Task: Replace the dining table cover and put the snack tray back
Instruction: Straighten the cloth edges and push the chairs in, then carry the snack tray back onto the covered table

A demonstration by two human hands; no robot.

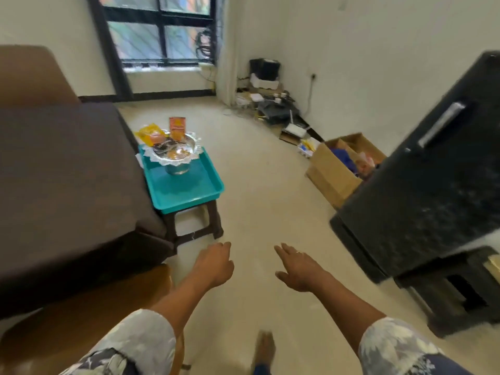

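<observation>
Facing the snack tray (186, 189) in the head view, I hold both arms out over the floor, left hand (215, 263) loosely curled and right hand (297, 269) spread flat, neither holding anything. The teal tray sits on a dark stool (217, 221) ahead and to my left, just beside the dining table under its brown table cover (67, 171). Its long axis runs away from me toward the window; my left hand is nearer. At its far end a silver bowl (177, 158) holds orange snack packets (177, 125). A cardboard box (332, 177) at right holds blurred items.
</observation>
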